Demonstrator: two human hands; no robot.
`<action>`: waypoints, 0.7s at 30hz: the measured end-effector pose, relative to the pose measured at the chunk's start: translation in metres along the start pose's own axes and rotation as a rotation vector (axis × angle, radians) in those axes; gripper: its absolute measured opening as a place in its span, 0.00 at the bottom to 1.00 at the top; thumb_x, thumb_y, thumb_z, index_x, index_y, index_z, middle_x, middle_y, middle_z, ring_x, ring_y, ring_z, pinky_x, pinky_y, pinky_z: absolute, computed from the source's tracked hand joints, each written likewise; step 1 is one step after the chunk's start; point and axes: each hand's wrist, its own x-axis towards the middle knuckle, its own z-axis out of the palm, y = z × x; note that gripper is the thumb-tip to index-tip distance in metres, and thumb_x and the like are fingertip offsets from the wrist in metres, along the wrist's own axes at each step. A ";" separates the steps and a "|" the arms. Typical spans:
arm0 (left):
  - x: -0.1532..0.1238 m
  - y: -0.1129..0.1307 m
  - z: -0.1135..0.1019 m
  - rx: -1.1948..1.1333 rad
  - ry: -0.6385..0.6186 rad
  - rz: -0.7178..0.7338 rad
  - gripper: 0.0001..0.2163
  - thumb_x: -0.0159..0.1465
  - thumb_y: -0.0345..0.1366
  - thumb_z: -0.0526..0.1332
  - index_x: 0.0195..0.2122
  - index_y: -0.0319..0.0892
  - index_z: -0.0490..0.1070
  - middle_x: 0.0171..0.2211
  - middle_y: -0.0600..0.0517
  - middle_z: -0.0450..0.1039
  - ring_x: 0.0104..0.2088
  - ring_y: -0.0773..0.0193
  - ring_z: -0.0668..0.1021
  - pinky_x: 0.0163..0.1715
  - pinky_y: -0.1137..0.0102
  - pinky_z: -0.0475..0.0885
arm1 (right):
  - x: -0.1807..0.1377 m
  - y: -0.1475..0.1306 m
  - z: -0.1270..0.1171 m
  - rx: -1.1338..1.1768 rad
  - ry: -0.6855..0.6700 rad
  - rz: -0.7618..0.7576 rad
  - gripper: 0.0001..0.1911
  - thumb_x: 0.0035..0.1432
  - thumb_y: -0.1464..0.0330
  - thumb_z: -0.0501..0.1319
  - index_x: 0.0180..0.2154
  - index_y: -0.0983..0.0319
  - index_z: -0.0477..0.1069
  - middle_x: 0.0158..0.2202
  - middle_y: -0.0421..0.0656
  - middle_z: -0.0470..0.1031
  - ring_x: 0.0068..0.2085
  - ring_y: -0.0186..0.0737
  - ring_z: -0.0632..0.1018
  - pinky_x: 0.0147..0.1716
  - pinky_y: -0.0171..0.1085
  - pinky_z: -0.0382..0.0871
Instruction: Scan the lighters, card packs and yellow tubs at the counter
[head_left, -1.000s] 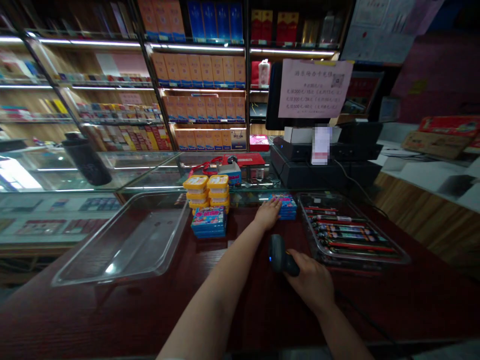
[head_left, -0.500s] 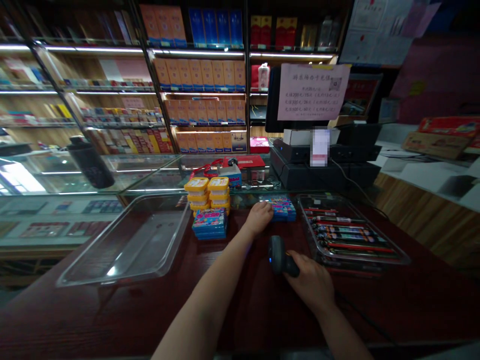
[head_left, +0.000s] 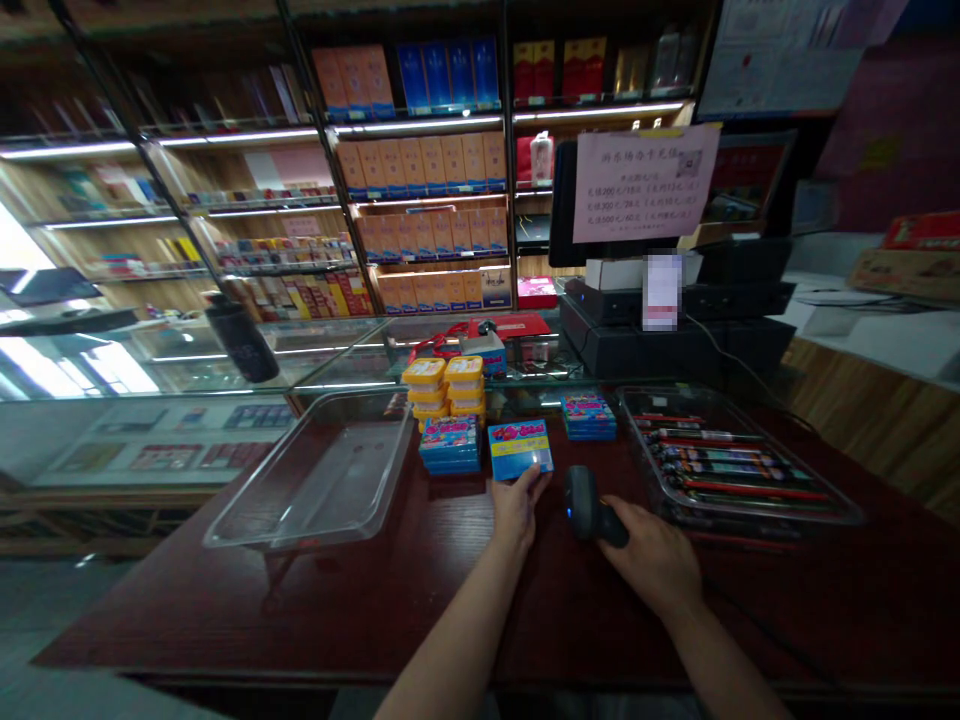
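My left hand (head_left: 517, 505) grips a small blue box (head_left: 520, 452) by its lower edge, its printed face tilted toward me. In my right hand (head_left: 654, 555) is a black barcode scanner (head_left: 583, 505), a small blue light showing on its side; its head points left, close to the box. Left of the held box sits a stack of similar blue boxes (head_left: 450, 447), in front of stacked yellow-lidded tubs (head_left: 425, 375). Another stack of blue boxes (head_left: 589, 417) lies behind the scanner.
At left is a clear plastic tray (head_left: 322, 525). On the right, a second clear tray (head_left: 840, 515) holds several pencil-like sticks (head_left: 735, 465). Behind stand a monitor with a paper sign (head_left: 643, 185) and a glass counter (head_left: 341, 365). A black bottle (head_left: 244, 340) stands at far left.
My left hand has drawn back from the right-hand stack and now holds one blue box before the scanner. The scanner stays in my right hand. The view has shifted left.
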 end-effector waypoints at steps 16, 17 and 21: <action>0.004 -0.001 -0.007 -0.219 0.049 -0.010 0.17 0.48 0.21 0.67 0.38 0.40 0.71 0.38 0.51 0.76 0.44 0.59 0.78 0.49 0.56 0.74 | -0.005 -0.030 -0.044 0.995 -0.229 0.353 0.21 0.45 0.54 0.64 0.37 0.60 0.68 0.17 0.33 0.67 0.17 0.32 0.67 0.15 0.32 0.59; 0.003 -0.001 -0.007 -0.221 0.045 -0.007 0.17 0.48 0.21 0.67 0.39 0.40 0.71 0.39 0.51 0.76 0.44 0.59 0.78 0.50 0.56 0.74 | -0.008 -0.032 -0.047 1.045 -0.268 0.383 0.21 0.45 0.54 0.64 0.37 0.60 0.68 0.15 0.31 0.64 0.15 0.30 0.64 0.14 0.30 0.57; 0.003 -0.003 -0.007 -0.202 0.034 -0.008 0.18 0.49 0.21 0.66 0.41 0.40 0.70 0.42 0.49 0.76 0.47 0.58 0.77 0.50 0.56 0.73 | -0.014 -0.039 -0.057 1.139 -0.295 0.440 0.23 0.43 0.52 0.66 0.35 0.61 0.66 0.17 0.31 0.65 0.17 0.28 0.64 0.14 0.28 0.56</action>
